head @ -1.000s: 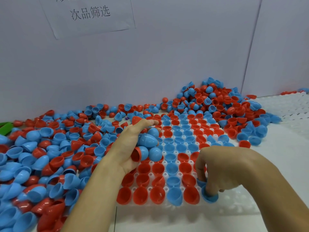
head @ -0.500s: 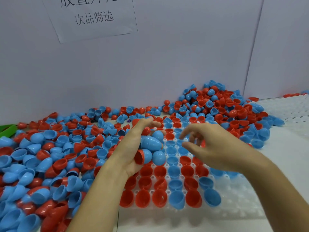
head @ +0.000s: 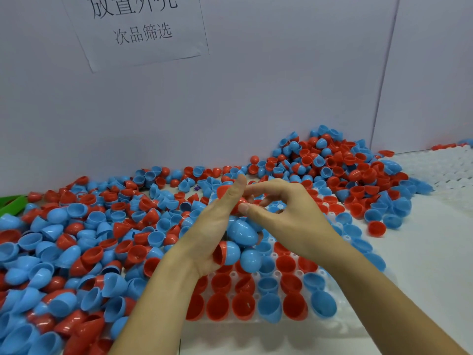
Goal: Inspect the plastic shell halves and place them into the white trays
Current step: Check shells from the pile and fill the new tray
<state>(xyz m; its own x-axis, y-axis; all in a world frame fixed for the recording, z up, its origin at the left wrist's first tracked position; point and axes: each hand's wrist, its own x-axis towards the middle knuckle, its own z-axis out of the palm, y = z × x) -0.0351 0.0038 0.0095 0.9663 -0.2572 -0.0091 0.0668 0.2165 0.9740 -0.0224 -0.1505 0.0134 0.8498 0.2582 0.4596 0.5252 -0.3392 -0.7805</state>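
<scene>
My left hand cradles several blue and red shell halves against its palm, above the white tray. My right hand reaches across to them, and its thumb and fingers pinch a red shell half at the top of that handful. The tray's pockets hold red and blue halves, open side up, such as a blue tray half in the near row. The tray's far part lies hidden behind both hands.
A loose heap of red and blue halves covers the table on the left, and another mound rises at the back right against the wall. More white trays lie at the right. A green object shows at the left edge.
My right hand left a blue half in the tray's near row, rose, and moved left to the handful in my left hand, where it now pinches a red half.
</scene>
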